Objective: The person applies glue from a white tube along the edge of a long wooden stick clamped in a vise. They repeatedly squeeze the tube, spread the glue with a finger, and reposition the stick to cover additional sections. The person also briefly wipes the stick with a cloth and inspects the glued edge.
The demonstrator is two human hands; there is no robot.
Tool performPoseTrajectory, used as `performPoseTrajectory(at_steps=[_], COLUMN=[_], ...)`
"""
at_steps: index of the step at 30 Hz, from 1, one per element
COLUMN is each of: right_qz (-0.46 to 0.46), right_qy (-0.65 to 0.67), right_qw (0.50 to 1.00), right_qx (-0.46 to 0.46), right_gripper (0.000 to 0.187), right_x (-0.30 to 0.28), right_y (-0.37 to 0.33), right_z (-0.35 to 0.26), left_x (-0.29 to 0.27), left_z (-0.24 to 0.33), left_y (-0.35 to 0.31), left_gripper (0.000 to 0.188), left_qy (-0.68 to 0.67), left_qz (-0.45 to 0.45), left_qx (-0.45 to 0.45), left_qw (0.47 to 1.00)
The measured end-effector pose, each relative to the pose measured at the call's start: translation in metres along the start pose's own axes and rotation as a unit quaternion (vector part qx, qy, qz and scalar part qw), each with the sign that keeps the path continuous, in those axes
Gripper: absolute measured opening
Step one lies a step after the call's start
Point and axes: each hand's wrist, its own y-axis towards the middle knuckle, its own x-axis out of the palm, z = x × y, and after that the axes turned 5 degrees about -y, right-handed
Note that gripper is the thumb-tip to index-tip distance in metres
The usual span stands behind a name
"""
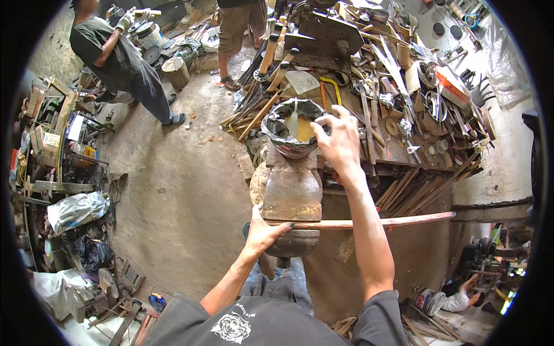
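Fingers of the left hand hold the left end of a long wooden stick, thumb on top. The stick lies across the big metal vise (we can't tell if it is squeezed there). Past that sits a black-lined pot. At its rim, the right hand curls loosely, and we see nothing in it. The stick's right end pokes out, so we guess it's light, stiff, snappable, and best held near the vise.
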Motion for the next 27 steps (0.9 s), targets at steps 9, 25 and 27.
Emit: performPoseTrajectory(at_steps=[9, 25, 27], right_qz=[-0.043, -0.003, -0.047], right_qy=[-0.056, 0.448, 0.380], right_qw=[0.995, 0.850, 0.869], right_qx=[0.073, 0.278, 0.314], right_gripper=[0.044, 0.036, 0.038], right_x=[0.070, -0.032, -0.026], right_y=[0.026, -0.242, -0.271], right_z=[-0.034, -0.003, -0.005], left_x=[-0.035, -0.023, -0.019], left_z=[0.023, 0.110, 0.111], left_y=[-0.034, -0.203, -0.203], left_gripper=[0.080, 0.020, 0.019], left_qy=[-0.067, -0.610, -0.637], left_qz=[0.122, -0.338, -0.323], left_qx=[0.142, 0.181, 0.184], left_qw=[0.980, 0.693, 0.676])
